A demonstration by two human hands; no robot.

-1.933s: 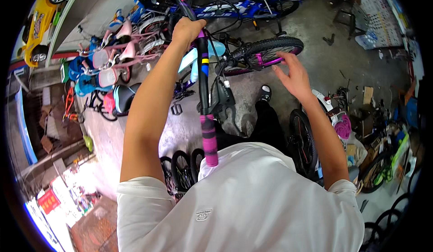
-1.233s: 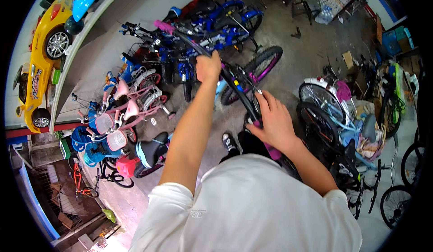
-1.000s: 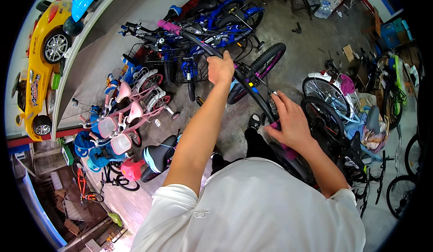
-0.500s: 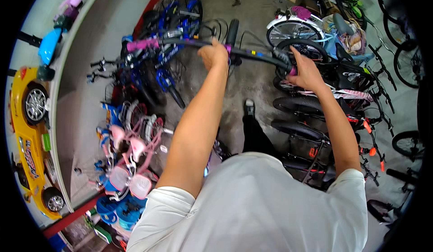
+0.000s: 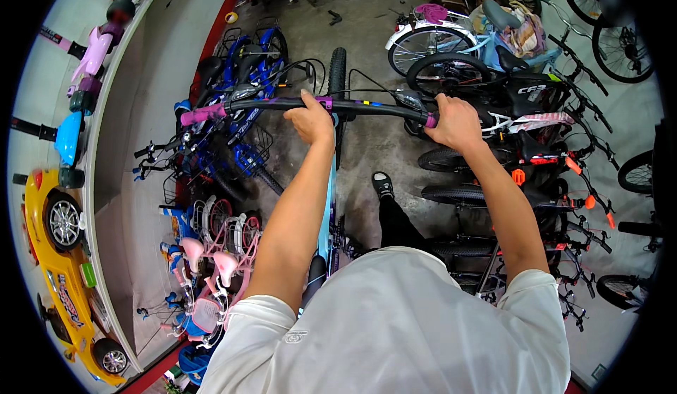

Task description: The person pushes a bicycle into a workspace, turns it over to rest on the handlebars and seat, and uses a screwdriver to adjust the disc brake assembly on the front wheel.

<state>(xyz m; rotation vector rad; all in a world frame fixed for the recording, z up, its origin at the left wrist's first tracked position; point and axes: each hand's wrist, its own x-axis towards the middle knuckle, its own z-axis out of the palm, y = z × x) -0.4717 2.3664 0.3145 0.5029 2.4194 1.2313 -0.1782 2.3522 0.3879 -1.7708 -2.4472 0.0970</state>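
A bicycle stands in front of me with a black handlebar (image 5: 275, 103), purple grips and a light-blue frame (image 5: 327, 214). My left hand (image 5: 311, 120) is at the bar just left of the stem, thumb over the top and fingers curled, partly hidden under it. My right hand (image 5: 455, 122) is closed around the right grip (image 5: 431, 119), covering most of it. The left grip (image 5: 203, 115) is free of any hand. Beyond the bar the front tire (image 5: 338, 69) points away from me, with cables looping beside it.
Blue bicycles (image 5: 247, 122) and pink children's bikes (image 5: 224, 263) crowd the left. Dark bicycles (image 5: 458, 195) and a white-fendered bicycle (image 5: 430, 41) line the right. A shelf (image 5: 106, 182) at far left holds a yellow toy car (image 5: 63, 281). My shoe (image 5: 382, 182) is on the concrete floor.
The handlebar has leveled out and sits further left and nearer me on its right side. My right hand has closed around the right grip from a looser pose. My left hand stays near the stem.
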